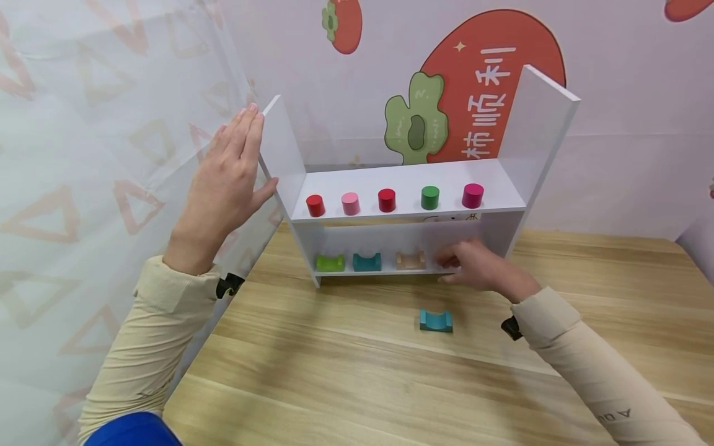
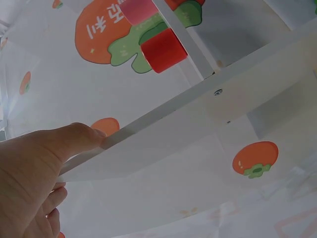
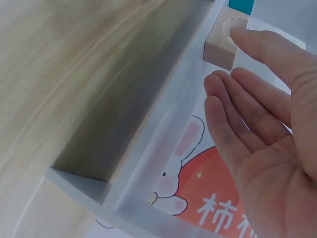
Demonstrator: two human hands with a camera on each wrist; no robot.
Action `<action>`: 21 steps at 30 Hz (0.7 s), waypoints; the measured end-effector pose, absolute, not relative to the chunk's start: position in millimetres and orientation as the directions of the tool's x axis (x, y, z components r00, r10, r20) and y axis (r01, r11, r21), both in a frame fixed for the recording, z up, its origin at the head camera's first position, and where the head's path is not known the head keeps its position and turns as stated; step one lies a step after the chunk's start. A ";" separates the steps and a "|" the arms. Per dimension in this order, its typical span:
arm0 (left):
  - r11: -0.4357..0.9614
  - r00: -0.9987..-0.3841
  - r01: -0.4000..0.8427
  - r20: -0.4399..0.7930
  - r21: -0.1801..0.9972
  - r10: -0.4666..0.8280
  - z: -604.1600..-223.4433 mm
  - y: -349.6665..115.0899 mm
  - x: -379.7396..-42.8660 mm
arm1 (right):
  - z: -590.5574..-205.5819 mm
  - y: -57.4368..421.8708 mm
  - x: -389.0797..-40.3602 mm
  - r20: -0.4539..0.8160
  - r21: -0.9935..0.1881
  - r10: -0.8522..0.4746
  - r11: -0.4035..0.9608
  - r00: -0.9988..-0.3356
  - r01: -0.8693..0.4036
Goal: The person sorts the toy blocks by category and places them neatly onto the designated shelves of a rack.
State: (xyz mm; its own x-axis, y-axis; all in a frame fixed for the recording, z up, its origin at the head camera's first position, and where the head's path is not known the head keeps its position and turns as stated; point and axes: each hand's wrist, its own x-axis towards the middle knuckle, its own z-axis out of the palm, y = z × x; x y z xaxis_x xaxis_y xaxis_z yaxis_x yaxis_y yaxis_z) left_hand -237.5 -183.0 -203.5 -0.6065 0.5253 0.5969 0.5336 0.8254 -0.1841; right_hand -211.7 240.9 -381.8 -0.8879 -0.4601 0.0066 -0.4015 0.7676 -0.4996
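Note:
My left hand [image 1: 225,170] rests against the white shelf's left side panel [image 1: 281,145], fingers straight up. In the left wrist view its thumb lies on the panel's edge. My right hand [image 1: 474,266] reaches into the lower level with nothing in its grasp, fingers loosely bent, just right of a beige wooden block [image 1: 410,261] with a curved hollow. In the right wrist view the thumb overlaps that wooden block [image 3: 220,44]. Left of it on the same board stand a teal block [image 1: 367,263] and a lime green block [image 1: 330,264], also hollowed.
Another teal hollowed block [image 1: 436,321] lies on the wooden table [image 1: 357,371] before the shelf. Along the upper board [image 1: 404,173] stand several cylinders, including a pink one [image 1: 350,204], a green one [image 1: 430,197] and a magenta one [image 1: 472,196]. A patterned cloth [image 1: 357,93] hangs behind.

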 end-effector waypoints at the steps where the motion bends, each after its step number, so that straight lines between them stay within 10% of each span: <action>1: 0.826 -0.607 0.532 0.596 -0.186 0.525 -203.7 -183.4 -237.6 | -382.1 241.2 -209.1 0.000 -0.496 -0.467 0.768 -0.884 -0.405; 21: 0.827 -0.608 0.528 0.594 -0.194 0.527 -202.3 -183.2 -236.5 | -417.4 251.9 -170.1 -0.068 -0.569 -0.567 0.698 -0.821 -0.435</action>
